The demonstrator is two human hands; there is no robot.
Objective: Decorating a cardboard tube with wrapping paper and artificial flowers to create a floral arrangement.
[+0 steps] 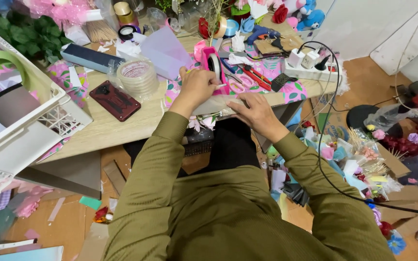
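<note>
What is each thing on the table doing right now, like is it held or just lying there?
Left hand: pinching a strip of tape.
Right hand: pressing the clear wrap flat.
Pink tape dispenser: upright, roll loaded.
Phone: lying face down.
Tape rolls: stacked.
Power strip: plugs in.

Glossy pink plastic tape dispenser [212,63], matt pale wood-grain table [117,126] — the wrap [214,104] is perhaps clear, shiny film.

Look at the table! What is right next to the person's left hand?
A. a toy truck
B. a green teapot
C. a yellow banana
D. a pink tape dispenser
D: the left hand is raised at the table edge right beside the pink tape dispenser, while the right hand presses down on a clear wrapped piece.
</note>
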